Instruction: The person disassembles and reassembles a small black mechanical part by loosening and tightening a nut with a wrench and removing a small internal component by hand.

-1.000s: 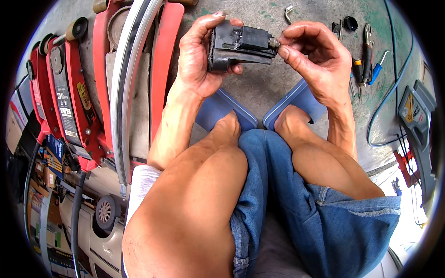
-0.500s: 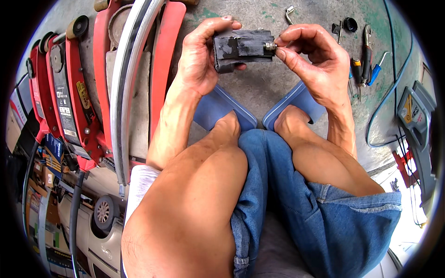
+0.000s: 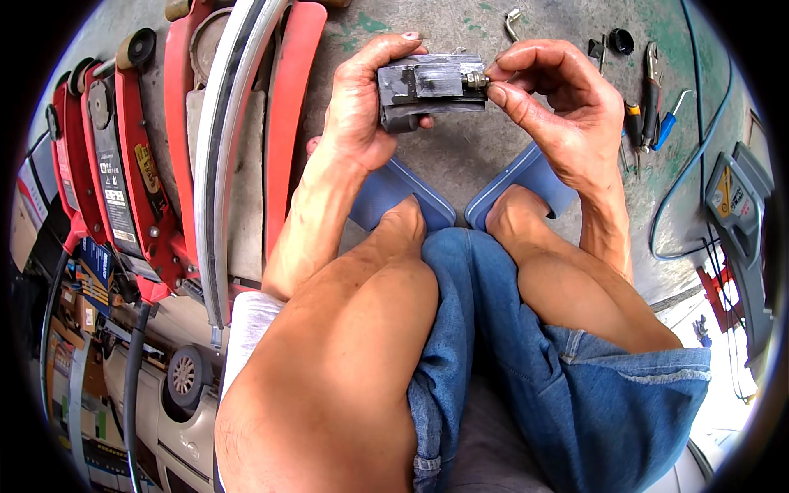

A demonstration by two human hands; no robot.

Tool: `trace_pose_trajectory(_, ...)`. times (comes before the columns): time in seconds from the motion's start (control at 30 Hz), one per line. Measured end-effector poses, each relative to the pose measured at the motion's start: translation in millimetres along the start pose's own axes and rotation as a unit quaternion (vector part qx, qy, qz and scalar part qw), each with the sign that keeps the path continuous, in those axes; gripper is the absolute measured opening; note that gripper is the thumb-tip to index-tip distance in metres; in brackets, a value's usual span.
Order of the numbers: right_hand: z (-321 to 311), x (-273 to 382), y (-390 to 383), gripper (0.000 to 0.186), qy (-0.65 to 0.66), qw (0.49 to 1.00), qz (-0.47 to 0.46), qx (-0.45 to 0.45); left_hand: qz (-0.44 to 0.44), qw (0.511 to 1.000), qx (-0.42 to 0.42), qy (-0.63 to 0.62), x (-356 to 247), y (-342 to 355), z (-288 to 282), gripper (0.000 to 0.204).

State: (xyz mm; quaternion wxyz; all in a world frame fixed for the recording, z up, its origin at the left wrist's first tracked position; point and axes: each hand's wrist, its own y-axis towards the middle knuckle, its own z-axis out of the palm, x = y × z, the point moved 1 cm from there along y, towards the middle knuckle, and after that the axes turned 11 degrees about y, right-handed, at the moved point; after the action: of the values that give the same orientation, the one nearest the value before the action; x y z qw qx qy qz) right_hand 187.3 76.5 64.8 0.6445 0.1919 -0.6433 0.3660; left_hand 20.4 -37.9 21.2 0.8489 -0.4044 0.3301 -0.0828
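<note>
Above the floor, between my knees and the far edge of the view, my left hand point(image 3: 358, 111) grips a dark, roughly rectangular block-like part point(image 3: 436, 82). My left thumb lies over its far side, and a fingertip shows beneath its near edge. The block has worn grey faces and a rounded black edge. A small metal fitting point(image 3: 473, 80) protrudes from its right end. My right hand point(image 3: 567, 94) pinches the outer tip of that fitting between thumb and forefinger, the other fingers curled. What exactly lies between those fingertips is mostly hidden.
Red floor jacks point(image 3: 131, 156) and a curved grey-black strip point(image 3: 220, 123) stand at left. On the floor at right lie pliers point(image 3: 652, 74), a yellow-black screwdriver point(image 3: 633, 123), a blue-handled hook tool point(image 3: 666, 130) and a black cap point(image 3: 621, 41). A bent wrench point(image 3: 511, 25) lies beyond my hands.
The block has rolled slightly in my left hand, so a lighter grey face and more of the metal fitting show. My right hand keeps its pinch, nearly in place.
</note>
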Motion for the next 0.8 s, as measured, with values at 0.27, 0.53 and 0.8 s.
trace_pose_trajectory(0.27,-0.2,0.1,0.4,0.031,0.007,1.0,-0.004,-0.002,-0.013,1.0,-0.001,-0.005,1.7,2.8,0.6,0.02)
trace_pose_trajectory(0.53,1.2,1.5,1.4,0.032,0.002,1.0,0.005,-0.007,-0.02,1.0,-0.006,-0.008,2.0,3.8,0.9,0.024)
trace_pose_trajectory(0.8,2.0,2.0,1.7,0.033,0.01,1.0,0.0,-0.006,-0.021,1.0,-0.003,-0.017,3.0,5.5,-0.5,0.025)
